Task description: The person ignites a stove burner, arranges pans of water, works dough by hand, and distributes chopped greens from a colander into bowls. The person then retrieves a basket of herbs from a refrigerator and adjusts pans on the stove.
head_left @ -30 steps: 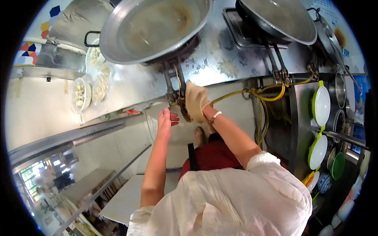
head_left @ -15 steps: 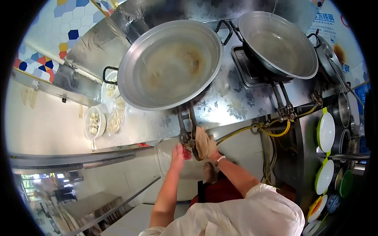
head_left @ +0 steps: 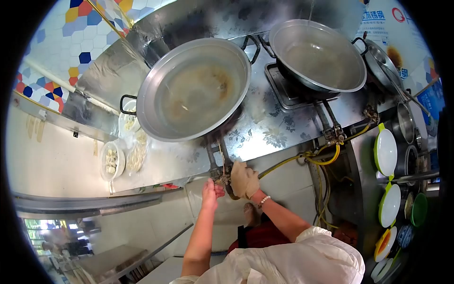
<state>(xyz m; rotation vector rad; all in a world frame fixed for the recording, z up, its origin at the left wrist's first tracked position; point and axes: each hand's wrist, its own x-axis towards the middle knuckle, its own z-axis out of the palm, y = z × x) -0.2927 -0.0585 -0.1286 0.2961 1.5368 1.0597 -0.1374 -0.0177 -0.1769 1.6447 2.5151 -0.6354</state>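
My left hand (head_left: 212,194) is bare, its fingers curled in against the gas valve (head_left: 220,177) at the front of the burner pipes. On the valve's other side is my right hand (head_left: 245,181), covered by a loose tan glove, with a beaded bracelet at the wrist. Its fingers look bent toward the pipe end, but the glove hides what they grip. Above the hands, a wide metal pan (head_left: 196,90) of cloudy water with a brownish patch sits over the burner. Both pipes (head_left: 218,151) run under it.
A second water-filled pan (head_left: 319,56) stands on the right burner, a thin stream falling into it. Yellow gas hose (head_left: 326,163) loops below the metal counter (head_left: 267,135). A white basket (head_left: 119,161) holding pale pieces is at left. White-and-green pans (head_left: 387,151) line the right side.
The view has shifted, with the pans now further left and slightly lower. My left fingers have curled closer to the valve. The gloved right hand looks more bunched beside the pipe.
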